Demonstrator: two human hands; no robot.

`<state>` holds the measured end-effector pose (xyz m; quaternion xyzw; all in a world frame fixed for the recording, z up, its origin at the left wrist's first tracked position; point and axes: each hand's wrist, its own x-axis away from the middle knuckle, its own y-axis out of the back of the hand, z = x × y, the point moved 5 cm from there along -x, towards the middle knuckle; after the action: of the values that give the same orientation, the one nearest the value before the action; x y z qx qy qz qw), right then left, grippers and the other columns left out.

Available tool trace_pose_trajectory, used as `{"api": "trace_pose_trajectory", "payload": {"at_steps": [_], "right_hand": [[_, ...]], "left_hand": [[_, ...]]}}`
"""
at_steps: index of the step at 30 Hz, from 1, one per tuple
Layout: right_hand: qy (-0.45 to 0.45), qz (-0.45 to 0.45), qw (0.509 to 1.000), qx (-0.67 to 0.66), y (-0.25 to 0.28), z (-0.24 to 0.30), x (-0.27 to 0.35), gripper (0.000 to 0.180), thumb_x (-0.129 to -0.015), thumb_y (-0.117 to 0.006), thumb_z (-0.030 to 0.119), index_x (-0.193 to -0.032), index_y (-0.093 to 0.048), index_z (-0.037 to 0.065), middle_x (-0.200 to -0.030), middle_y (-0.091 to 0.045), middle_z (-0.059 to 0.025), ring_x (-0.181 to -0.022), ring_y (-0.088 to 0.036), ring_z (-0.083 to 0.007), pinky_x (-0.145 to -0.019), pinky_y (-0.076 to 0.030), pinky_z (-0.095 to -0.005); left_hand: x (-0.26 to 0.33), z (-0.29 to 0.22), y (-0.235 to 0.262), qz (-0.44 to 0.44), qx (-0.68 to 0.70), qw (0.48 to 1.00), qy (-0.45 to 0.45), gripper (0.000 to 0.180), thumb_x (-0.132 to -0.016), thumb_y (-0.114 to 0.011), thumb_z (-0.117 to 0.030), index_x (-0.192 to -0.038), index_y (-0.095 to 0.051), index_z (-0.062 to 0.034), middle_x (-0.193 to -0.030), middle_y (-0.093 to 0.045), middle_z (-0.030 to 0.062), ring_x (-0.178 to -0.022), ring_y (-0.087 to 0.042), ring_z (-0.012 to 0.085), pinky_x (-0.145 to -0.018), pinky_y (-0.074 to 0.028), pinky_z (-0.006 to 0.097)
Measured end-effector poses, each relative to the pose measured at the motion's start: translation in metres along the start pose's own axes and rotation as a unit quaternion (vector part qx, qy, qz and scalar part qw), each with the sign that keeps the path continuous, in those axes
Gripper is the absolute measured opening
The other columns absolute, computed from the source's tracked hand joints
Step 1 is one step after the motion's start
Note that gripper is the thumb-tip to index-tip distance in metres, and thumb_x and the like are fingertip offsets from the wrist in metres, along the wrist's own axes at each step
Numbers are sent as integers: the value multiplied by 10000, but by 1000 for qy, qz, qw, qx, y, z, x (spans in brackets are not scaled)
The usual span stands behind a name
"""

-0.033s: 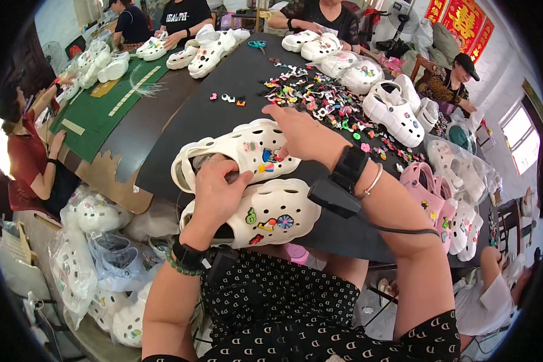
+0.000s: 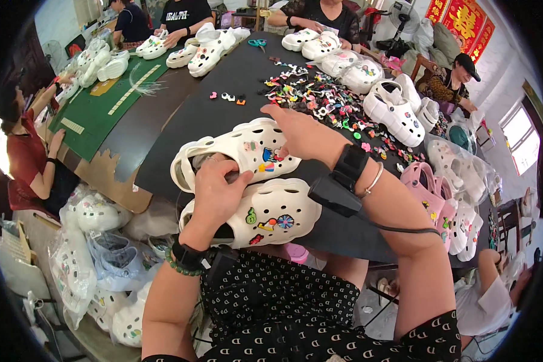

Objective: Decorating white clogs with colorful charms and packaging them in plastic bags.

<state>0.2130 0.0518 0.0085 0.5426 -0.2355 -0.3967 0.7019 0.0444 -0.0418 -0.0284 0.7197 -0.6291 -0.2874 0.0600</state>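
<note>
Two cream clogs lie side by side before me with their toes to the right. The far clog (image 2: 223, 146) carries pink, blue and yellow shoe charms (image 2: 266, 155). The near clog (image 2: 295, 208) bears a green charm, a round blue wheel-shaped one and red ones. My left hand (image 2: 218, 187) is closed at the far clog's opening, its fingers reaching inside and the thumb on the upper. Across that clog's toe lies my right hand (image 2: 308, 136), thumb down beside the charms and index finger stretched past the far edge. Its other fingers are hidden.
Loose coloured charms (image 2: 320, 99) are heaped on the black table (image 2: 181, 130) beyond my right hand. Pink clogs (image 2: 425, 190) and white clogs (image 2: 395, 114) stand at the right. Bagged shoes (image 2: 96, 211) pile up at the lower left. Other people work around the tables.
</note>
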Motion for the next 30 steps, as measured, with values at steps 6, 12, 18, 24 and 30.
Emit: {"api": "trace_pose_trajectory", "payload": {"at_steps": [6, 12, 18, 24, 30], "right_hand": [[-68, 84, 993, -42, -16, 5, -7, 889, -685, -776, -31, -1434, -343, 174, -1210, -542, -229, -1099, -561, -420, -911, -486, -463], [-117, 43, 990, 67, -21, 16, -11, 860, -716, -754, 3, -1432, -339, 238, -1277, -439, -224, -1090, -517, -463, -909, -489, -510], [-107, 59, 989, 85, -16, 11, -12, 869, -709, -772, 16, -1435, -322, 174, -1247, -471, -224, -1122, -519, -463, -959, -466, -494], [-58, 102, 991, -57, -1, -2, -3, 806, -672, -838, 57, -1343, -391, 69, -1289, -547, -191, -1207, -531, -344, -998, -449, -409], [-75, 21, 997, -20, -17, 13, 6, 671, -734, -751, -13, -1310, -421, 84, -1122, -569, -210, -1096, -570, -393, -920, -483, -435]], "left_hand": [[-1, 7, 0, 4, -44, 999, -4, 184, -737, -737, -113, -758, -654, 50, -746, -565, 146, -674, -557, 292, -609, -412, 377], [1, 8, -3, -22, -13, 999, -42, 161, -743, -737, -96, -768, -656, 41, -738, -554, 126, -655, -541, 262, -595, -402, 366], [2, 11, -4, 16, -61, 998, -26, 140, -760, -738, -90, -824, -698, 28, -730, -584, 102, -687, -565, 210, -630, -415, 316], [10, 8, -1, -10, -9, 998, -58, 163, -750, -727, -123, -766, -676, 30, -719, -553, 140, -620, -546, 278, -569, -404, 387], [5, 5, 2, -7, -56, 998, -31, 183, -750, -722, -134, -737, -661, 38, -688, -549, 153, -610, -550, 298, -566, -408, 391]]}}
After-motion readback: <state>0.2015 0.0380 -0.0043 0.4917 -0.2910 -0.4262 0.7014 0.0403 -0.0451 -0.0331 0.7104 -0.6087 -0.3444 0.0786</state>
